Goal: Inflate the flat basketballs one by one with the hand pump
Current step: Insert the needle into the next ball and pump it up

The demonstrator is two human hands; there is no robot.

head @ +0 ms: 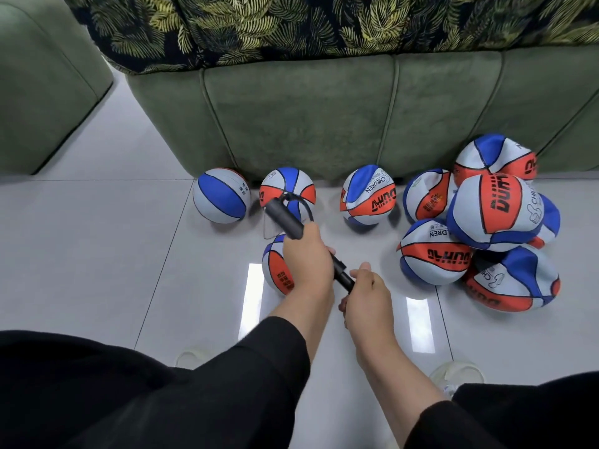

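- While I watch the head view, left hand (306,254) is curled round the black barrel of the hand pump (291,222), fingers wrapped tight.
- Right hand (364,290) grips the pump's handle end, fingers closed round it, thumb up top; rod section shows between the two hands.
- Pump lies tilted — barrel end up-left, handle end down-right. Thin hose loops off the barrel's far end; I can't tell where its tip ends.
- Ball under pump (278,270) sits on the floor directly beneath the left hand, partly hidden by it. Orange, blue and grey panels.
- Three balls stand in a row against the sofa base: left ball (221,196), middle ball (288,186) just behind the pump barrel, third ball (368,196) — that one looks dented.
- Flat pile (479,228) is at right, near the sofa: several crumpled, caved-in balls stacked on each other, touching.
- Green sofa (324,124) fills the top of the view, with a leaf-print cover (324,24) draped over the seat. A second green seat (39,85) is at far left, apart from the sofa.
- Floor (113,254) is light glossy tile with two bright light reflections near my hands.
- Black sleeves (243,384) cover both arms to the forearm; pale shoe tips show at the bottom.
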